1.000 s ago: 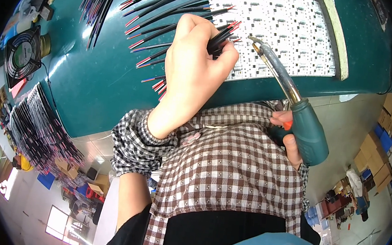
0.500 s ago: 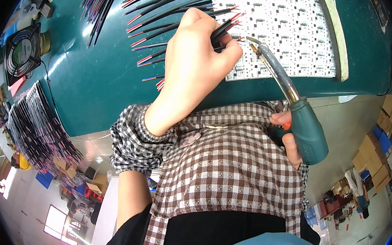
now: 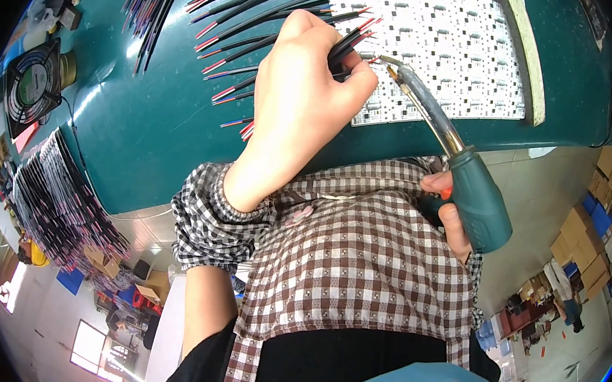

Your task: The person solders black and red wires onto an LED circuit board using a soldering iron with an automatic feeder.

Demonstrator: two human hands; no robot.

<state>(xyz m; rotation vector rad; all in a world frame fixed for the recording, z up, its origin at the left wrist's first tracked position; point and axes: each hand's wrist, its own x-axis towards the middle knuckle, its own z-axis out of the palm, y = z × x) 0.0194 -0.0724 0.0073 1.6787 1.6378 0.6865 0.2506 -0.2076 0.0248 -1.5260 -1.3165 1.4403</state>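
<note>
My left hand (image 3: 303,96) is closed round a small bunch of black-sleeved wires (image 3: 345,45) with red and black stripped ends, held over the left edge of a white sheet of circuit boards (image 3: 448,58). My right hand (image 3: 455,222) grips the green handle of a soldering iron (image 3: 481,199), partly hidden behind it. The iron's bent metal tip reaches the sheet's left part, just right of my left fingertips, at a wire end. Whether tip and wire touch is too small to tell. More black wires (image 3: 245,11) fan out beyond my left hand, their far ends at the sheet.
A green-topped table (image 3: 156,156) carries the work. A wire bundle (image 3: 158,11) lies at the far left, near a small black fan (image 3: 35,84). More bundled wires (image 3: 65,199) hang past the table's left edge. Cardboard boxes (image 3: 584,244) stand on the floor at right.
The soldering iron has shifted slightly left, bringing its tip nearer my left fingertips. My left hand keeps hold of the wires and has barely moved.
</note>
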